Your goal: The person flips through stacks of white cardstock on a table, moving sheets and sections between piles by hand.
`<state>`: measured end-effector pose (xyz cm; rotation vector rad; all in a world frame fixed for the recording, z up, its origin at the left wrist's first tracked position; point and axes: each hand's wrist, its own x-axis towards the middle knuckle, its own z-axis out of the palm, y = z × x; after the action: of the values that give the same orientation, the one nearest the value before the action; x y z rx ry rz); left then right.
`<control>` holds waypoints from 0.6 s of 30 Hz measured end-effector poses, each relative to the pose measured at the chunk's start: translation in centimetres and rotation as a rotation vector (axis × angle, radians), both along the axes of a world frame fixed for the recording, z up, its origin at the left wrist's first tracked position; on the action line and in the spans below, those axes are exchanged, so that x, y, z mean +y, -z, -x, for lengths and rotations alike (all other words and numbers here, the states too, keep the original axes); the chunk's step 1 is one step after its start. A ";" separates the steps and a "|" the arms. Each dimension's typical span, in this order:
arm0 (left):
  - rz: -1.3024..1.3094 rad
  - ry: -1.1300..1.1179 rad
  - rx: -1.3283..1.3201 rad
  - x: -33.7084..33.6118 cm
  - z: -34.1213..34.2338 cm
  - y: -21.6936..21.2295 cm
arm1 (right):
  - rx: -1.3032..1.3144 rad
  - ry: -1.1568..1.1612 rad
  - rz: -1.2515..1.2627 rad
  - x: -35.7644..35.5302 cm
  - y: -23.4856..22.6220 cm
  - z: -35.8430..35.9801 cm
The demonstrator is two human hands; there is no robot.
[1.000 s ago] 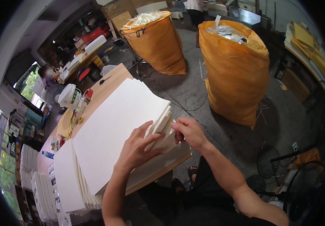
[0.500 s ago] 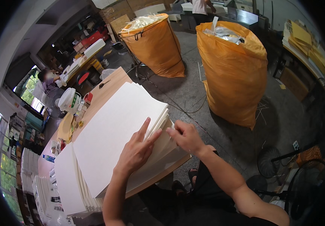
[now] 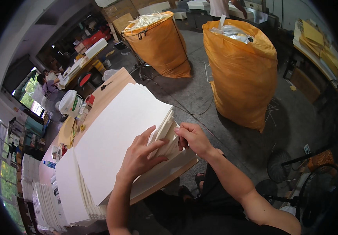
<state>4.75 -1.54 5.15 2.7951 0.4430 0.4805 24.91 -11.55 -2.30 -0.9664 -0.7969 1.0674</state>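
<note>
A big stack of white paper sheets point(image 3: 114, 121) lies across the near end of the wooden table, its right-hand edges fanned and uneven. My left hand point(image 3: 137, 158) rests on the stack near that edge, open, with fingers spread and the thumb apart, its fingertips touching the layered edges. At the stack's right corner, my right hand point(image 3: 194, 140) is closed in a pinch on the white paper; the fingertips partly hide what they grip. A second stack of white sheets point(image 3: 69, 186) sits to the left, partly fanned.
Two tall orange bags stand on the floor beyond: one bag point(image 3: 159, 49) full of pale strips, another bag point(image 3: 241, 74) with plastic scraps. A white bucket point(image 3: 70, 103) and scissors point(image 3: 105, 85) are on the table point(image 3: 116, 80). Black fans point(image 3: 280, 164) stand at lower right. People work farther off.
My left hand's fingers have spread wider and curve over the stack's edge. My right hand has turned slightly, its fingertips at the paper corner. A person at the back has moved right.
</note>
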 end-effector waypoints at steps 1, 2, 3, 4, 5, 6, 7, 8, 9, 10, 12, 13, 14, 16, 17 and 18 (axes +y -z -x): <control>0.012 -0.007 -0.001 -0.1 0.0 -0.1 | -0.022 0.004 0.007 -0.1 -0.1 0.0; 0.018 -0.011 0.009 -0.1 0.0 -0.2 | -0.044 0.008 0.014 -0.3 -0.3 0.0; 0.023 -0.014 0.020 -0.2 0.0 -0.4 | -0.065 0.012 0.020 -0.4 -0.5 0.0; 0.028 -0.017 0.030 -0.2 0.0 -0.4 | -0.060 0.018 0.008 -0.4 -0.5 0.0; 0.008 -0.026 0.028 -0.1 0.1 -0.3 | -0.054 0.025 -0.003 -0.5 -0.4 0.0; -0.013 -0.034 0.027 0.0 0.2 0.1 | -0.047 0.031 -0.016 -0.5 -0.3 0.0; -0.034 -0.043 0.027 0.1 0.2 0.2 | -0.191 0.084 -0.004 -0.5 -0.3 0.1; -0.043 -0.047 0.040 -0.1 0.2 0.1 | -0.334 0.138 0.007 -0.5 -0.3 0.4; -0.051 -0.049 0.055 -0.4 0.0 -0.1 | -0.476 0.192 0.019 -0.6 -0.3 0.5; -0.060 -0.052 0.069 -0.7 -0.1 -0.3 | -0.297 0.118 0.015 -0.5 -0.2 0.3; -0.092 -0.017 0.049 0.2 0.0 0.4 | 0.064 -0.031 0.005 0.0 -0.1 -0.2; -0.110 0.000 0.039 0.5 0.1 0.5 | 0.079 -0.030 0.007 0.0 -0.2 -0.2; -0.090 -0.008 0.039 0.3 0.2 0.5 | 0.094 -0.030 0.008 0.0 -0.3 -0.1; -0.048 -0.023 0.035 -0.5 -0.1 0.0 | 0.096 -0.028 0.010 0.0 -0.2 -0.2; -0.037 -0.029 0.036 -0.5 -0.1 0.0 | 0.084 -0.027 0.008 0.1 -0.1 -0.2; -0.024 -0.037 0.035 -0.6 -0.1 0.0 | 0.070 -0.027 0.009 0.0 -0.1 -0.2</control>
<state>4.89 -2.14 5.13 2.8267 0.5006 0.4492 25.10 -11.50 -2.23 -0.9238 -0.7502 1.1230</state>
